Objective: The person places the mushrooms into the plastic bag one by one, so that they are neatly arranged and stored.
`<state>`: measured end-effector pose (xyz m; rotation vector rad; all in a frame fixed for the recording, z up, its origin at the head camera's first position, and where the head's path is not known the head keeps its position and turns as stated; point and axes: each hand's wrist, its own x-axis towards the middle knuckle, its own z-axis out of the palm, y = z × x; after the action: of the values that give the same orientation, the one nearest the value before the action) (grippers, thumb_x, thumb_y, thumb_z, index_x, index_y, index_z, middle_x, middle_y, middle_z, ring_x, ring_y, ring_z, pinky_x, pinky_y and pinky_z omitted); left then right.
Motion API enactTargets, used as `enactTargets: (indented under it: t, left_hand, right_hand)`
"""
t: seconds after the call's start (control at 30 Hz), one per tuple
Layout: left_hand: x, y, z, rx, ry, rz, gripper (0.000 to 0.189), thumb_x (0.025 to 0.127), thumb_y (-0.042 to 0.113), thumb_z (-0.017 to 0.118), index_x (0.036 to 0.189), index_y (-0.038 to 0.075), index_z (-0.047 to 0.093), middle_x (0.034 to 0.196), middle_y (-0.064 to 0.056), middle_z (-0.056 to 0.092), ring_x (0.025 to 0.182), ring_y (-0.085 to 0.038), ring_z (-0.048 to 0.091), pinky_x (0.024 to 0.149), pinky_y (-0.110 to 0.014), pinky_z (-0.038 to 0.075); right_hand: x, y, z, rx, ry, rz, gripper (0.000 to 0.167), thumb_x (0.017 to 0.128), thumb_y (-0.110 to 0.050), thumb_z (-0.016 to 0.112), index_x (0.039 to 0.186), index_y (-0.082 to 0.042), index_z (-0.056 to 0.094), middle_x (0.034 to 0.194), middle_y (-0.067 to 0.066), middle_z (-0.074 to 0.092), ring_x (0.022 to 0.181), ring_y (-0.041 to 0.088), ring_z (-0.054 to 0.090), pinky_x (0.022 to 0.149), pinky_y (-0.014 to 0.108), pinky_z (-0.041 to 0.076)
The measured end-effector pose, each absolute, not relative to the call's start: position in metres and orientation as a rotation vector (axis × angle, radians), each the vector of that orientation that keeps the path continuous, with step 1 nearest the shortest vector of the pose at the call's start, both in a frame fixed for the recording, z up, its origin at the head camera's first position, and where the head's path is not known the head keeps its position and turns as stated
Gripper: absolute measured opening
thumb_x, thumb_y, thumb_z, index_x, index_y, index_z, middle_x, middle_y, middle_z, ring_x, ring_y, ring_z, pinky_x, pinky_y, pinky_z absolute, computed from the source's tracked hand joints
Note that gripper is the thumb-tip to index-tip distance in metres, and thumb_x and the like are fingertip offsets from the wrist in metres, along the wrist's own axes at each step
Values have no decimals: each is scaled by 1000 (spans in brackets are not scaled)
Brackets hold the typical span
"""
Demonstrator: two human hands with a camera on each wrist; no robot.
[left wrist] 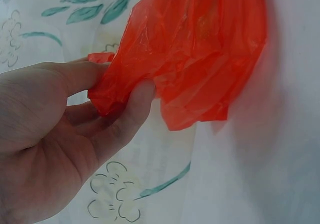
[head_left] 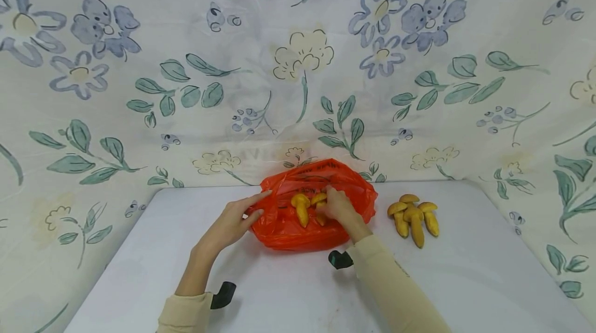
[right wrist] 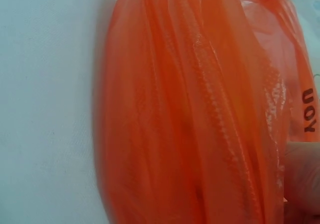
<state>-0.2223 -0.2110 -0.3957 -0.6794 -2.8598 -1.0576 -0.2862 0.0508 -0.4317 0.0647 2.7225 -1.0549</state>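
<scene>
A red plastic bag (head_left: 284,237) with dark printing lies with its mouth spread toward me. My left hand (head_left: 235,221) pinches the bag's left edge between thumb and fingers, and the left wrist view shows the thin plastic caught there. Inside the mouth, my right hand (head_left: 339,206) holds a yellow mushroom (head_left: 320,198), its fingertips partly hidden behind that mushroom. Just left of it lies another yellow mushroom (head_left: 301,210) on the red plastic. In the right wrist view the bag's side (right wrist: 175,109) covers most of the hand, leaving only a finger (right wrist: 305,176) at the edge.
Several yellow-brown mushrooms (head_left: 414,217) lie in a cluster on the white table (head_left: 484,271), right of the bag. A floral cloth (head_left: 298,116) hangs behind the table and along its sides. Dark wrist-camera mounts (head_left: 223,295) stick out by both sleeves.
</scene>
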Motion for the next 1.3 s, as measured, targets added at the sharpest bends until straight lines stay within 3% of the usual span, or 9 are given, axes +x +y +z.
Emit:
enactTargets:
  t: [0.37, 0.87, 1.3]
  left_hand:
    - [-222, -211, -395, -669, -2867, -1058, 50, 97, 12, 60, 145, 19, 49, 129, -12, 64, 93, -19, 62, 72, -20, 57]
    - [-222, -212, -395, -688, -2853, -1041, 50, 97, 11, 60, 145, 17, 49, 128, -13, 64, 93, -19, 63, 72, -20, 57]
    - [-225, -214, -395, -691, -2857, -1053, 50, 97, 11, 60, 145, 18, 49, 129, -12, 64, 93, -19, 62, 72, -20, 57]
  right_hand:
    - [-280, 52, -425, 31, 2665, -1050, 72, 85, -18, 76, 146, -10, 39, 133, 14, 53, 114, 29, 52, 100, 48, 52]
    - [-276, 55, -419, -24, 2724, -1006, 71, 85, -21, 77, 145, -9, 41, 133, 14, 56, 116, 30, 53, 100, 48, 52]
    - [-276, 63, -408, -68, 2825, -833, 66, 85, -34, 76, 141, -13, 48, 131, 12, 61, 113, 31, 56, 100, 55, 48]
